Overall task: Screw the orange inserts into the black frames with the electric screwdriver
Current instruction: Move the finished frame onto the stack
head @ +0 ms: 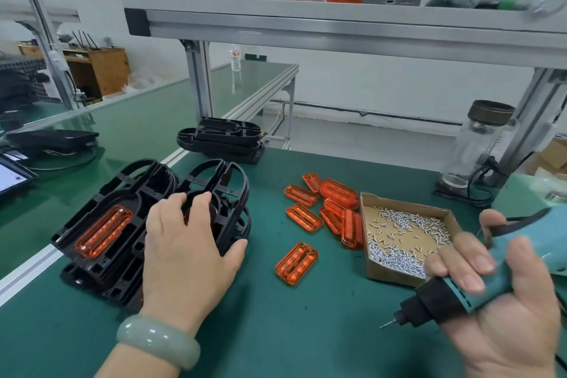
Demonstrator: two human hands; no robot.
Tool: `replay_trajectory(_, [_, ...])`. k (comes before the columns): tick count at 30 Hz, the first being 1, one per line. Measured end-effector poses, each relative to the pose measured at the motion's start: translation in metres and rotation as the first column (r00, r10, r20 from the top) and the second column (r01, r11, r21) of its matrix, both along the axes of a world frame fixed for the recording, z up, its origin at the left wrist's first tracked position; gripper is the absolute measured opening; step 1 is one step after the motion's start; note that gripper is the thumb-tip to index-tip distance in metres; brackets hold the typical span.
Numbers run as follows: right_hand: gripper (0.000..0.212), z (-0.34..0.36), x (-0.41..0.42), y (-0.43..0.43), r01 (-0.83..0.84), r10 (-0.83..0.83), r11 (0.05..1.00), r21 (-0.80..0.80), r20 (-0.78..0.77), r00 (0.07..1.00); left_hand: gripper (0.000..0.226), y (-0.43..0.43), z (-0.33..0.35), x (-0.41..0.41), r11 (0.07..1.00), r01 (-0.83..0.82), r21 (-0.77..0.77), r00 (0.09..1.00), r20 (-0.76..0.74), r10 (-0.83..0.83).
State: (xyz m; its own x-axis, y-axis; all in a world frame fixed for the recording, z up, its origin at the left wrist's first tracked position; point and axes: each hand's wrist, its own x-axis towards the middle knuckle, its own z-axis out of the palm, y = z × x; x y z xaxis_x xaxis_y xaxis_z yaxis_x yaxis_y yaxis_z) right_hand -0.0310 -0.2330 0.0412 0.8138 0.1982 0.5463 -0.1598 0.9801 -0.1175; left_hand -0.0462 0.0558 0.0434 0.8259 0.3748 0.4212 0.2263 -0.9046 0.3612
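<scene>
Head view: left hand [184, 248] grips black frames [214, 176], right hand [503, 319] holds teal screwdriver [445, 298]; orange inserts [296, 264] translucent.

Roughly nine loose orange inserts [296, 263] are lying on the table [276, 331]; a tenth is sitting in the black frames [214, 138], which are forming two heaps. One screw box [387, 275] and one electric screwdriver [460, 291] are showing.

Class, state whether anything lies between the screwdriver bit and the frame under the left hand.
Yes. The left hand covers much of that black frame, and one loose orange insert lies between it and the electric screwdriver in the right hand.
</scene>
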Motion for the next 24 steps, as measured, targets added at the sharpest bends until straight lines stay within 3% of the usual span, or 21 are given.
replay_trajectory(3, [0.023,-0.001,-0.001,0.000,0.037,-0.037,0.999,-0.004,-0.014,0.999,0.086,-0.001,-0.002,0.001,0.997,-0.025,0.077,0.997,-0.065,0.030])
replay_trajectory(18, [0.025,-0.004,0.001,-0.001,0.029,-0.029,1.000,-0.005,-0.024,0.999,0.093,-0.006,-0.002,-0.004,0.996,-0.024,0.087,0.999,-0.041,0.027])
replay_trajectory(24, [0.024,-0.002,0.000,0.000,0.046,-0.047,0.999,-0.019,-0.045,0.998,0.078,-0.008,-0.003,-0.006,0.999,0.004,0.044,0.996,-0.087,0.000])
